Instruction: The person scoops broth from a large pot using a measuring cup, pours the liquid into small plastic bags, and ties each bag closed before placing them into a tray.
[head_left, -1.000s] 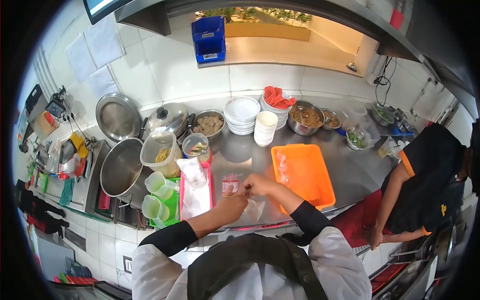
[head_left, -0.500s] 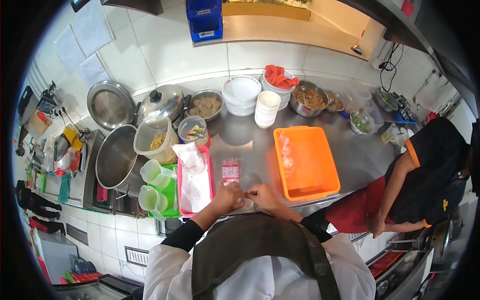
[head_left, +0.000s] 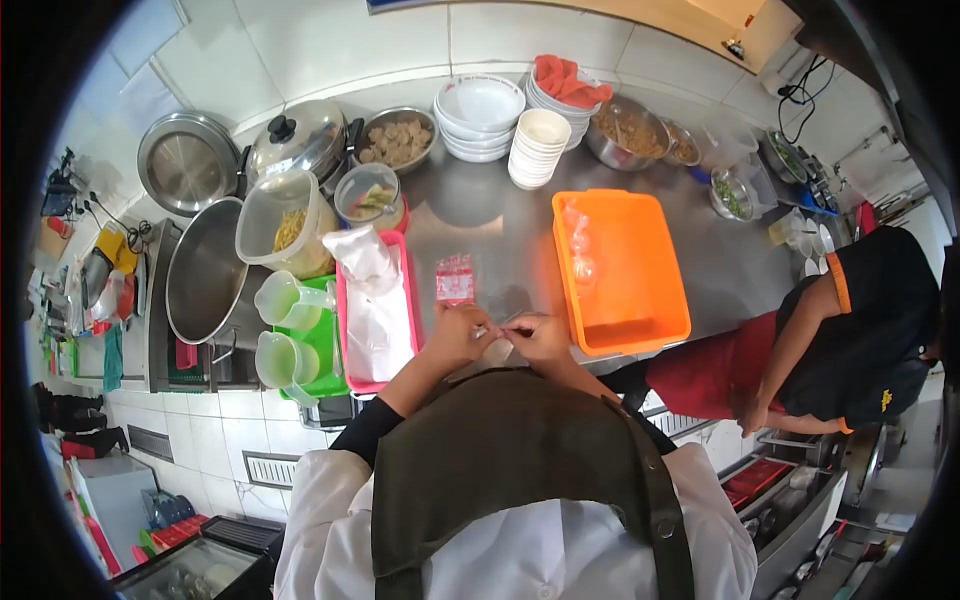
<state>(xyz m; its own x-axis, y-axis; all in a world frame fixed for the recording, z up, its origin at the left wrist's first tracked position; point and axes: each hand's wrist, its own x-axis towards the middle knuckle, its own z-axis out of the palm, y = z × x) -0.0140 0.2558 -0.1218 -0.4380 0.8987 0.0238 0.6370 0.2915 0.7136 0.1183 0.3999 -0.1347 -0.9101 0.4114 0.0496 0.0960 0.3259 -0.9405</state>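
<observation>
My left hand [head_left: 458,337] and my right hand [head_left: 541,340] meet close to my apron, at the counter's front edge. Both are closed, fingertips pinching the top of a small clear plastic bag [head_left: 497,352] with something pale inside. What the bag contains is too small to make out. Just beyond my left hand, a stack of plastic bags printed in red and white [head_left: 455,276] lies flat on the steel. To the right stands an orange tub [head_left: 632,318], where several small filled clear bags [head_left: 580,245] line the left side.
A pink tray [head_left: 412,310] with white plastic and a green tray [head_left: 322,375] with measuring jugs [head_left: 287,302] sit left. Bowls [head_left: 480,105], paper cups [head_left: 538,150] and food basins [head_left: 628,135] line the wall. A co-worker [head_left: 850,310] stands at the right.
My view has tilted down, so the counter things appear higher. My hands have drawn together, and the small bag now shows between the fingertips.
</observation>
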